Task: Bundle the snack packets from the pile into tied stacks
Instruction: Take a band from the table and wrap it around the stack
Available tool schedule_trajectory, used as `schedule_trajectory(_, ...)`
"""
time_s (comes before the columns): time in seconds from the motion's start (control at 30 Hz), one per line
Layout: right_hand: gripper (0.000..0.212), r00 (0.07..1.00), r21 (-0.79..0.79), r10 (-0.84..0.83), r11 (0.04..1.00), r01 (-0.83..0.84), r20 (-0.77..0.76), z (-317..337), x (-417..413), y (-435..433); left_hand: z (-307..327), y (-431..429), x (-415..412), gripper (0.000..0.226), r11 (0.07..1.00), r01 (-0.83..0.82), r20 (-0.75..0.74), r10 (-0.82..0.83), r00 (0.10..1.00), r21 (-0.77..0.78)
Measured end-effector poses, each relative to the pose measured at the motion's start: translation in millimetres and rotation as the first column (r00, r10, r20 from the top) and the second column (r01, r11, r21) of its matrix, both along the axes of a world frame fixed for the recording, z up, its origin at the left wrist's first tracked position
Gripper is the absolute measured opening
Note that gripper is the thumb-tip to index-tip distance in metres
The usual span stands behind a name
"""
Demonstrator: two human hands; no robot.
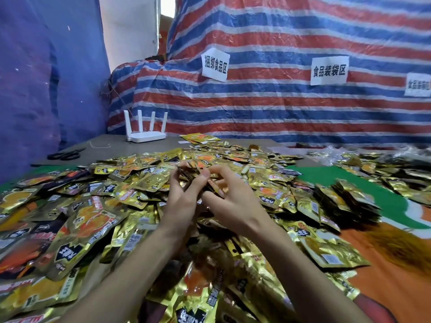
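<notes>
The fingers [174, 183] of our left hand [184, 197] and right hand [231, 201] grip a small stack [198, 177] over the middle of the pile [93, 206]. A few stacks [345, 199] lie at the right. Most packets look loose, so we think lots is left.

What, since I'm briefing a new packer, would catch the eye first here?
The huge pile of shiny gold snack packets spreads across the table from the near edge to the middle. At its centre, the left hand and right hand hold a small stack of packets between them. Behind, a red, white and blue striped tarp fills the back, with white paper signs stuck on it.
</notes>
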State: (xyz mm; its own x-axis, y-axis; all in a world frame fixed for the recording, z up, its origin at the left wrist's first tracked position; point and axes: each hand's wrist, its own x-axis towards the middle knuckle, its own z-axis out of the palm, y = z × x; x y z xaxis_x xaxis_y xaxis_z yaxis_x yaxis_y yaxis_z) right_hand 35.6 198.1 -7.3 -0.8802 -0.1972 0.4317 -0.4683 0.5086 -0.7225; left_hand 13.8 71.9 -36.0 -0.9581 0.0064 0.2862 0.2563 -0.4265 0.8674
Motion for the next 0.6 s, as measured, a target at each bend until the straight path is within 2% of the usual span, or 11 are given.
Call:
schedule_trajectory(0.1,0.046,0.988,-0.159,-0.069,0.983,0.09,0.136,21,-4,27,-3,3,1,0.091,0.991,0.016,-0.046,-0.023,0.999,-0.132)
schedule_trajectory(0.2,0.041,0.958,-0.179,-0.241,0.947,0.268,0.159,41,-13,69,-6,6,9,0.078,0.93,-0.026,-0.13,-0.024,0.991,-0.365)
schedule_trajectory(0.3,0.037,0.885,-0.065,-0.445,0.888,0.456,0.134,52,-28,119,-7,8,15,0.051,0.857,-0.06,-0.212,-0.058,0.976,-0.512)
schedule_trajectory(0.4,0.033,0.79,0.062,-0.609,0.793,0.606,0.069,52,-37,165,-10,9,19,0.042,0.749,-0.138,-0.288,-0.073,0.955,-0.648)
schedule_trajectory(0.5,0.029,0.677,0.198,-0.736,0.664,0.721,0.005,41,-41,201,-11,10,22,0.04,0.643,-0.232,-0.391,-0.114,0.913,-0.73)
schedule_trajectory(0.6,0.033,0.531,0.393,-0.846,0.476,0.787,-0.038,22,-42,223,-12,9,20,0.032,0.608,-0.267,-0.431,-0.137,0.892,-0.747)
